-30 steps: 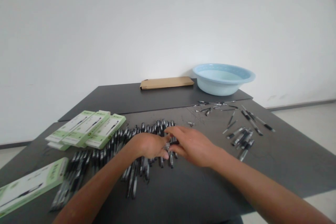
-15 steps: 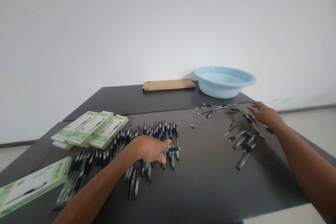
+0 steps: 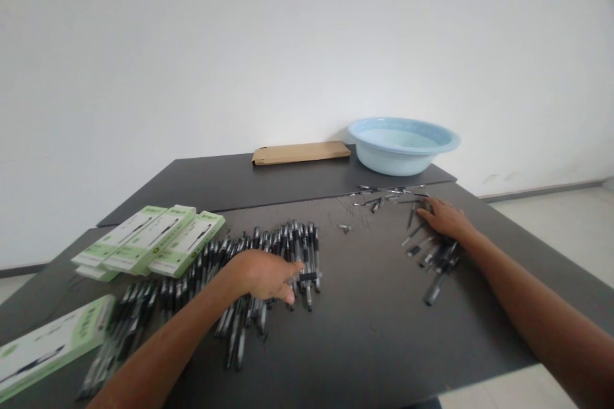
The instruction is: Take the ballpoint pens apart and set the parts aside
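My left hand (image 3: 266, 273) reaches over a dense row of black-and-clear pens (image 3: 240, 319). Its thumb and forefinger are closed on a pen (image 3: 309, 277), which points sideways to the right across the row's end. On the right side of the table, my right hand (image 3: 444, 217) lies palm down with its fingers stretched over a loose group of pens and pen parts (image 3: 435, 287). It partly covers them; what lies under the palm is hidden.
Green-and-white pen boxes (image 3: 139, 243) are stacked at the left, and another box (image 3: 52, 345) lies nearer. Thin pen parts (image 3: 377, 201) lie scattered by the table seam. Behind are a flat cardboard piece (image 3: 302, 153) and a light blue basin (image 3: 396, 160).
My right hand has come left and lower, from the far right edge onto the loose pens. My left hand keeps its pen in nearly the same place. The view has shifted slightly.
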Motion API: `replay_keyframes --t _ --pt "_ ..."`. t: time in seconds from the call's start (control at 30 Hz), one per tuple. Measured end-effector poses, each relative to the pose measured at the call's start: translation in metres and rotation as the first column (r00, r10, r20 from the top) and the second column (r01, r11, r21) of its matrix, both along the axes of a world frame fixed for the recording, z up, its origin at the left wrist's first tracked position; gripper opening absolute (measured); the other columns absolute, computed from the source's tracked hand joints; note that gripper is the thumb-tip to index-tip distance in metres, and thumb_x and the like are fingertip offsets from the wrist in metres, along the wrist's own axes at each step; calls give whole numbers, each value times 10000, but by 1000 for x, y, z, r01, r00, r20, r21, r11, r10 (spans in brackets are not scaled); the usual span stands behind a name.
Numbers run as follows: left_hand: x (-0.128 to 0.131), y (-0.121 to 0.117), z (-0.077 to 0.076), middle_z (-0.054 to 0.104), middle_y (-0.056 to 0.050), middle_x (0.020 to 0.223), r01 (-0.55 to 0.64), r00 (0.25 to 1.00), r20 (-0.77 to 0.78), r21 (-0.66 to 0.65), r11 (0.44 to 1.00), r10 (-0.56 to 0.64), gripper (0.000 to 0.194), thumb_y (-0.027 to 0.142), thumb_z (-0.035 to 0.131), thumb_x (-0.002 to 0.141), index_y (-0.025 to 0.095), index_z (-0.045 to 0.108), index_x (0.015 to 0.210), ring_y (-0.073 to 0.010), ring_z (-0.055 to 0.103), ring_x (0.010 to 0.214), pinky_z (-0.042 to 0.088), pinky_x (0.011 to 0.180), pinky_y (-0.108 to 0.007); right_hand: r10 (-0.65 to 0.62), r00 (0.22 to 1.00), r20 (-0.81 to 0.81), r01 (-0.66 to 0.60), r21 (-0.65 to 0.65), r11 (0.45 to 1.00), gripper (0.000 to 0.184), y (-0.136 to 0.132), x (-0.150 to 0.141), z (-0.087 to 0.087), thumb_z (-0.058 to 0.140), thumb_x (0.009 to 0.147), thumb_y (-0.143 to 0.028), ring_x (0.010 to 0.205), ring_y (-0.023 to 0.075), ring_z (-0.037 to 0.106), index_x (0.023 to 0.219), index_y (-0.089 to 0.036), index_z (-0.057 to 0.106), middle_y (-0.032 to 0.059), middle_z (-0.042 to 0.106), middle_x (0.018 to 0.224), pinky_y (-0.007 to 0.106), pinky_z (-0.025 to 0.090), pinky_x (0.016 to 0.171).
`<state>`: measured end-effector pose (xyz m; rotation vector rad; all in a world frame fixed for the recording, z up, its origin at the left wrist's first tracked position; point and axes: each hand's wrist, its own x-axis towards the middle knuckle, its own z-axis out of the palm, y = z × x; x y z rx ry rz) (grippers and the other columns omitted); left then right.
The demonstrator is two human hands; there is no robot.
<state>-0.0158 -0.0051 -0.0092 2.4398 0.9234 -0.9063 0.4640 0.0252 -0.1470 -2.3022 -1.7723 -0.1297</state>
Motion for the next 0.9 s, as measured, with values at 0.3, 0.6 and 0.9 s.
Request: replay_keyframes --t 0.3,0.6,0.9 --pt "0 -2 4 716 -133 1014 12 1000 -7 45 999 -12 639 354 534 823 138 366 1400 -278 663 850 463 608 -292 53 997 -63 -53 4 999 491 13 -66 5 381 895 -416 1213 346 442 1286 -125 441 201 479 1321 563 322 973" --pt "2 -4 12 696 -153 1065 31 995 -100 90 995 -22 618 364 513 848 179 356 1416 -294 657 871 472 629 -319 103 986 -129 -84 148 985 511 8 -65 28 269 935 -412 1221 281 462 1315 -97 398 200 501 1300 405 369 1007" --pt "6 -3 12 718 -136 996 19 992 -122 28 999 -15 597 302 539 845 195 376 1410 -277 663 799 460 569 -299 510 857 -74 -514 -39 857 828 -107 -12 8 492 816 -558 1390 296 180 1471 -228 109 113 152 1531 480 202 1111"
